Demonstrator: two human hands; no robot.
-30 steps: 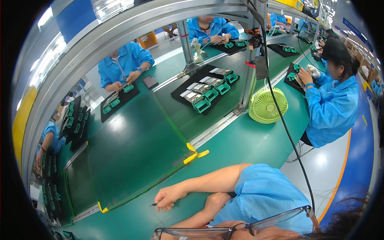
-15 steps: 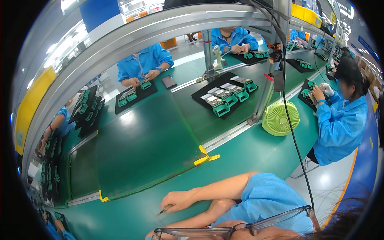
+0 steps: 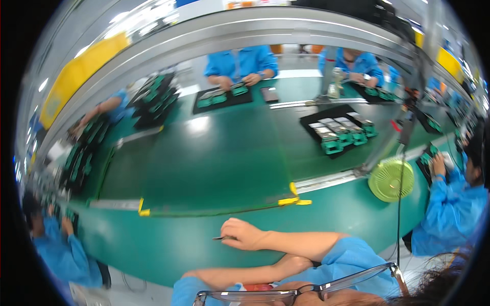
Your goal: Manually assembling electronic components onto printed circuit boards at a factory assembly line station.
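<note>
My right hand (image 3: 241,234) is closed round a thin, dark grey pointed tool (image 3: 220,238) above the green bench. Only the tool's short tip sticks out on the left, so its kind is unclear. My left forearm lies across the front edge of the bench. My left hand (image 3: 293,265) is tucked against the underside of my right forearm, and its fingers are hidden there. Beyond my right hand lies a dark green mat (image 3: 214,168), its near corners marked with yellow tape (image 3: 295,201).
A black tray (image 3: 319,120) of green-framed parts lies on the right. A green fan (image 3: 391,180) stands at the right, with a black cable (image 3: 400,214) hanging before it. A metal beam (image 3: 245,28) spans the top. Co-workers in blue (image 3: 240,64) handle green parts around the bench.
My view has swung left, so the bench and co-workers sit farther right, and a person at the lower left shows more. My right hand still grips the tool; my left arm shows more.
</note>
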